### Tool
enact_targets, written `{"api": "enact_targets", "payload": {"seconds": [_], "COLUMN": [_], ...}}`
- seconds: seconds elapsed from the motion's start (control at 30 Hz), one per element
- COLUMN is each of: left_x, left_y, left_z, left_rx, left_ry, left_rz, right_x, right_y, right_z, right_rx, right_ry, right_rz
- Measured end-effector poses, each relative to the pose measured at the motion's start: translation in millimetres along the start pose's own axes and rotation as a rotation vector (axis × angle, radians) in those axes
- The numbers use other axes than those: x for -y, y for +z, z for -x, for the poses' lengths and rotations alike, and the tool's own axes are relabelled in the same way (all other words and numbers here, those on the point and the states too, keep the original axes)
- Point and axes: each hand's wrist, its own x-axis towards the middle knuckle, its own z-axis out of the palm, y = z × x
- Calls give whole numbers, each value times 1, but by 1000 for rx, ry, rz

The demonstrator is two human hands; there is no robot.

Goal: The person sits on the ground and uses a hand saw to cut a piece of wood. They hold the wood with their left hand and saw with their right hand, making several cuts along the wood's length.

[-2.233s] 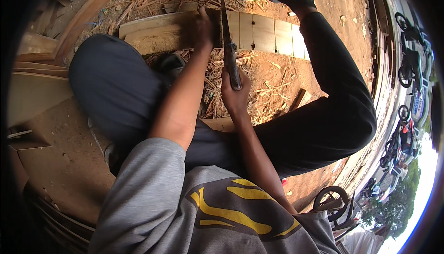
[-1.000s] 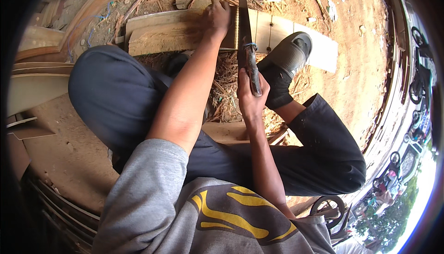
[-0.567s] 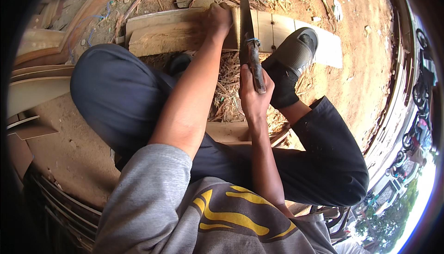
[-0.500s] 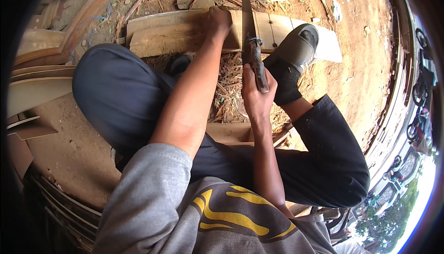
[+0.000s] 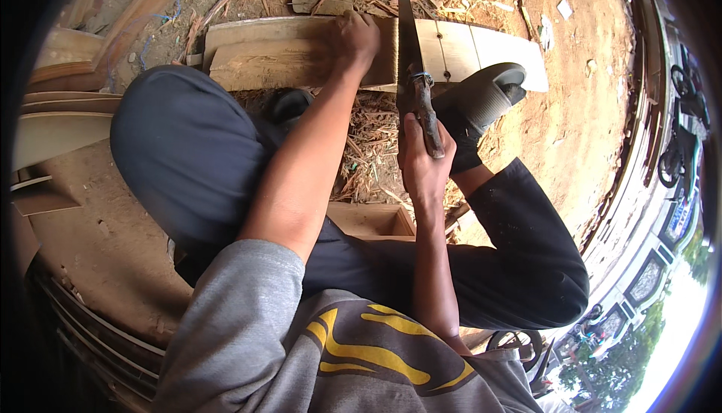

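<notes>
A pale wooden board (image 5: 278, 60) lies crosswise in front of me. My left hand (image 5: 355, 39) bears down on it left of the saw, its curled fingers at the far edge. In my right hand (image 5: 427, 159) is the dark, worn handle of a hand saw (image 5: 410, 41). The blade points away from me and crosses the board, beside a straight edge in the wood. My right foot, in a grey slipper (image 5: 481, 101) over a dark sock, rests on or against the board's right part. Pencil-like lines and small dark knots mark the wood there.
Wood splinters (image 5: 368, 146) cover the ground beneath and beyond the board. A wooden box-like piece (image 5: 372, 220) lies between my legs. Curved wooden pieces (image 5: 68, 105) are stacked at the left. Motorbikes (image 5: 681, 154) stand far off at the right, past long stacked strips.
The saw and my right hand have drawn slightly back toward me. My left hand stays on the board. The view has shifted a little.
</notes>
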Motion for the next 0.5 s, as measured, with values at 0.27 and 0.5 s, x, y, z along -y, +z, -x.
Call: {"api": "enact_targets", "payload": {"seconds": [0.27,0.5], "left_x": [-15,46], "left_y": [-6,46], "left_z": [-7,-47], "left_rx": [140,81], "left_ry": [91,72], "left_rz": [-115,-134], "right_x": [1,6], "right_y": [-5,-7], "right_z": [4,0], "right_rx": [-11,48], "right_ry": [-14,-21], "right_rz": [45,38]}}
